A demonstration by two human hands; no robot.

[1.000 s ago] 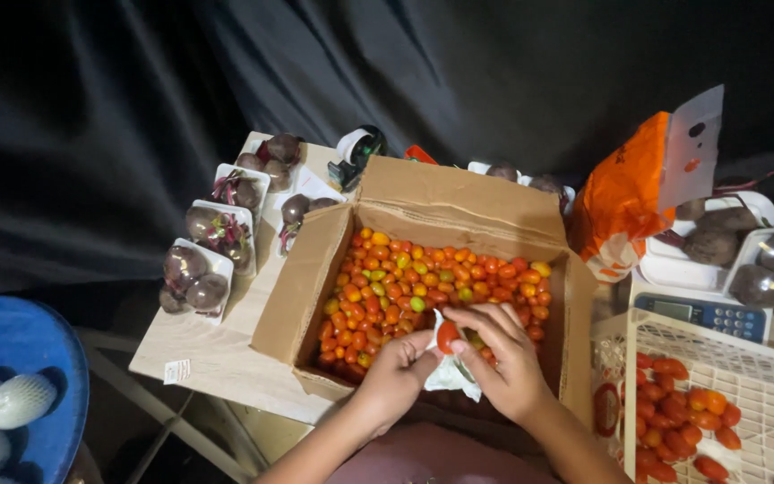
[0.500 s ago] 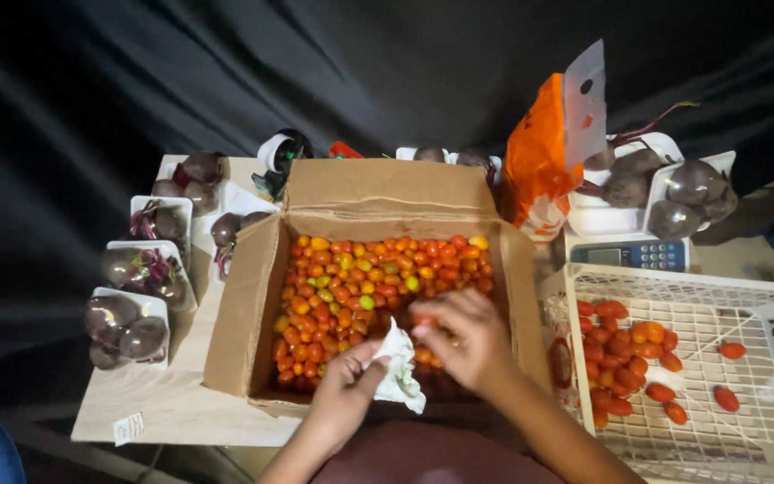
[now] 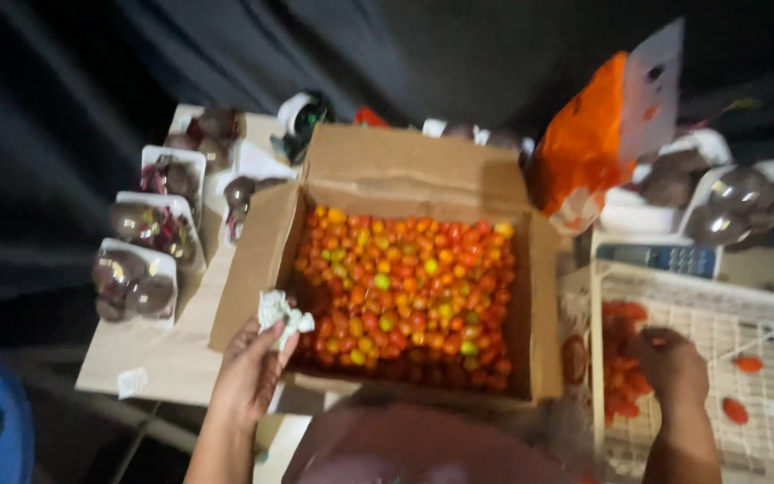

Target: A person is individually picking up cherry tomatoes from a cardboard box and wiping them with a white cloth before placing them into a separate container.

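Right hand (image 3: 671,363) moved from box (image 3: 378,170) into basket (image 3: 745,300).

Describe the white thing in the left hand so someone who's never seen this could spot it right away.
Start at the cardboard box of small tomatoes in the middle. At its near left corner the left hand holds a crumpled white wad, tissue or cloth. It is the only soft, wrinkled white thing there; the white trays to the left are stiff and hold dark round fruit.

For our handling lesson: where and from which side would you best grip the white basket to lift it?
Probably by the near-left rim of the white basket, from above: the top is open and the rim is a bare ledge. The right hand is inside it among tomatoes.
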